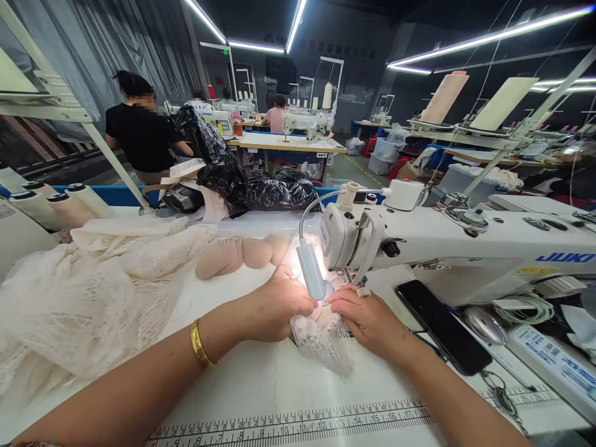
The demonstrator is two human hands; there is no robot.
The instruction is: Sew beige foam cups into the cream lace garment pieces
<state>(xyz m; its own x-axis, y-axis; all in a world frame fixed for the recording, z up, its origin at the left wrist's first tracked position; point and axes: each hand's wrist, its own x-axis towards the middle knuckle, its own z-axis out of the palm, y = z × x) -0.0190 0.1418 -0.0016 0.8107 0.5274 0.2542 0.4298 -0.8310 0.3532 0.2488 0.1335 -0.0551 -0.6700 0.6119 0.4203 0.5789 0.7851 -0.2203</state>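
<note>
My left hand (279, 303) is closed on the left side of a piece of cream lace fabric (323, 344) under the sewing machine head (347, 233). On the right, my right hand (365, 316) presses its fingertips onto the same lace, close to the needle area. The lace hangs toward me between both hands. A grey lamp (311, 271) on a bendable neck shines over the work and partly hides the fabric and left fingertips. Beige oval pads (218, 257) lie fanned out beyond my left hand.
A heap of cream lace (93, 292) covers the left of the table. Right of my hand lie a black phone (443, 326), a mouse (485, 326) and keys (500, 394). Black plastic bags (274, 189) sit behind the table. A person in black (139, 133) stands at the far left.
</note>
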